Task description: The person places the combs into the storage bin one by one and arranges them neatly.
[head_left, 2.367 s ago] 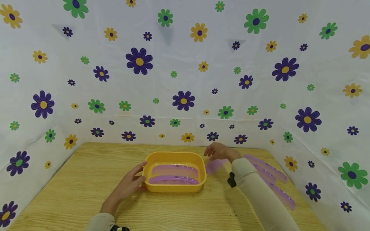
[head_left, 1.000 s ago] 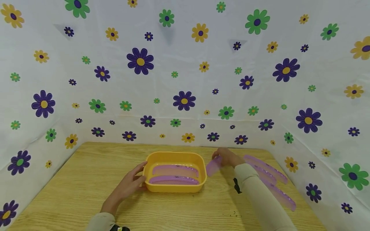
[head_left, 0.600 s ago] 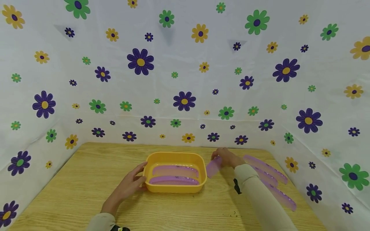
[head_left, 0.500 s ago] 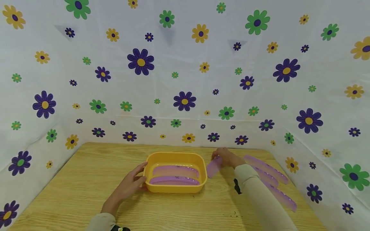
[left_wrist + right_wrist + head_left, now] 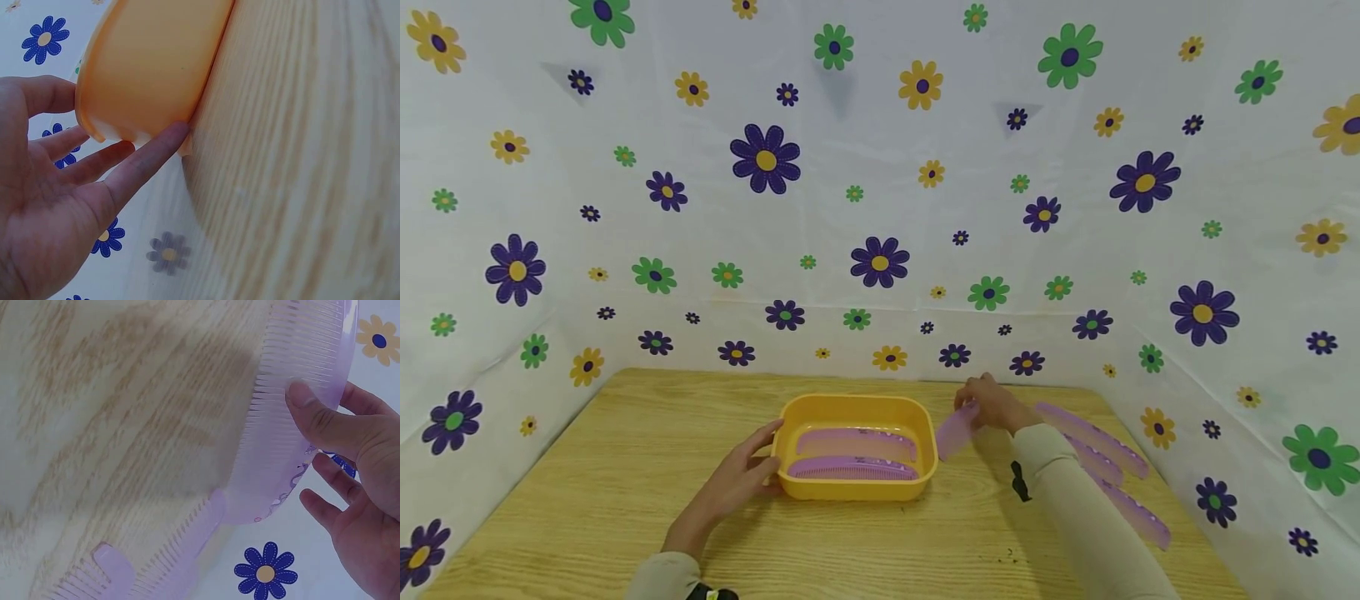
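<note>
My left hand point(image 5: 737, 477) rests against the left end of a yellow plastic tub point(image 5: 853, 492), fingers spread and mostly straight. The left wrist view shows fingertips touching the tub's outer wall point(image 5: 156, 69) and rim. Two purple combs lie inside the tub, a rear comb point(image 5: 850, 442) and a front comb point(image 5: 850, 467). Right of the tub, my right hand point(image 5: 992, 402) pinches another purple comb point(image 5: 957, 429). In the right wrist view, the thumb lies over this comb's teeth point(image 5: 269, 412), with a finger behind its spine.
On the right of the wooden table point(image 5: 865, 550) lie several more purple combs, among them an outer comb point(image 5: 1135, 512) and a far comb point(image 5: 1093, 437). Dark specks point(image 5: 1010, 557) dot the tabletop. A flowered white cloth point(image 5: 880, 208) stands behind and on both sides.
My right hand has gone from hovering over the comb beside the tub to pinching it, and just now has shifted slightly up and right. My left hand stays at the tub.
</note>
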### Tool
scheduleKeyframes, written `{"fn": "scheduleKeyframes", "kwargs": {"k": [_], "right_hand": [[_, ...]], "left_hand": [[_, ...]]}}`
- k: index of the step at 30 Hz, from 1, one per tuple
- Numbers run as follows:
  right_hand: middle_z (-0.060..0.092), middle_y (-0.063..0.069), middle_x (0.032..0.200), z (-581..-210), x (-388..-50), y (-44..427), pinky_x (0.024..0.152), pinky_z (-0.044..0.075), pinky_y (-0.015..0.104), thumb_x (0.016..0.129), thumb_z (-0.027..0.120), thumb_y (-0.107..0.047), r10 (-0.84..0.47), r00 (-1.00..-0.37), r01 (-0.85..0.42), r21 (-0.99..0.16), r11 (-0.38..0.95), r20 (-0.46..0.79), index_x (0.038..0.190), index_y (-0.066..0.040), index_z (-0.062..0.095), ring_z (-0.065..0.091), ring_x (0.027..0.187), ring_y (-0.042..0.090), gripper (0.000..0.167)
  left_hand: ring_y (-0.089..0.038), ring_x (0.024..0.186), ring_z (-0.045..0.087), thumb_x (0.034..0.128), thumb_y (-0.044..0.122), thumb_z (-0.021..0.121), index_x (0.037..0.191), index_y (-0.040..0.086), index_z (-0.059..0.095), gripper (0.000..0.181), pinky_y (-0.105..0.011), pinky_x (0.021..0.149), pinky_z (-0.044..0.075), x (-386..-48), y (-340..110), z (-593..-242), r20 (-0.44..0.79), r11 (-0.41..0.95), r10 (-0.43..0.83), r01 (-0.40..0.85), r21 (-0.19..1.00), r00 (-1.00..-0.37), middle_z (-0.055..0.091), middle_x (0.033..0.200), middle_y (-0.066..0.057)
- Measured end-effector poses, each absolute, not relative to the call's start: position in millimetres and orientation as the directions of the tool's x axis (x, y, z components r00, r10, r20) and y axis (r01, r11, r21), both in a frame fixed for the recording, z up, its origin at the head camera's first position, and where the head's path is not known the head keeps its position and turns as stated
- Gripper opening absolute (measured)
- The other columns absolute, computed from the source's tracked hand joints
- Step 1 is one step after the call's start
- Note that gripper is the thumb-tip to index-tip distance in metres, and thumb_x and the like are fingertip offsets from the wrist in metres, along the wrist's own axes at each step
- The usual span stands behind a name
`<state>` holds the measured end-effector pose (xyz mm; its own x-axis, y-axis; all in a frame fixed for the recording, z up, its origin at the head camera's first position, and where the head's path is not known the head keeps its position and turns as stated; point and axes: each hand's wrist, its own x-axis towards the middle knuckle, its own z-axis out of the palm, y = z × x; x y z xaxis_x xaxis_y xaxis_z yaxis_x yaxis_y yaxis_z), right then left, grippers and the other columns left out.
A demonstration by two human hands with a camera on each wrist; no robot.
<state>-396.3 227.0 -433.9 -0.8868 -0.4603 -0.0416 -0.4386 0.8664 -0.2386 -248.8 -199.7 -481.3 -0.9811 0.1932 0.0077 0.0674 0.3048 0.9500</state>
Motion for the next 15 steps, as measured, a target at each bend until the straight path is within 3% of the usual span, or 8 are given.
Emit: {"fn": "scheduleKeyframes", "kwargs": {"k": [6,15], "right_hand": [[0.059,0.011,0.108,-428,-398,230,0.098,0.054,0.050,0.086,0.077,0.002,-0.417,-0.908,-0.384,-0.309,0.870,-0.048,0.097,-0.012,0.077,0.049,0.106,0.029,0.018],[0.063,0.008,0.091,-417,-397,236,0.085,0.048,0.040,0.085,0.077,0.000,-0.494,-0.869,-0.484,-0.251,0.838,0.026,0.087,-0.008,0.076,0.047,0.095,0.024,0.008]], "left_hand": [[-0.045,0.133,0.059,0.1046,0.012,0.051,0.163,0.014,0.029,0.063,-0.042,0.088,0.065,-248,-199,-480,-0.002,0.303,0.190,0.057,0.951,-0.982,0.035,0.162,-0.026],[-0.044,0.132,0.059,0.1047,0.012,0.052,0.163,0.016,0.030,0.062,-0.043,0.088,0.065,-249,-199,-480,-0.006,0.309,0.180,0.051,0.950,-0.984,0.036,0.162,-0.024]]}}
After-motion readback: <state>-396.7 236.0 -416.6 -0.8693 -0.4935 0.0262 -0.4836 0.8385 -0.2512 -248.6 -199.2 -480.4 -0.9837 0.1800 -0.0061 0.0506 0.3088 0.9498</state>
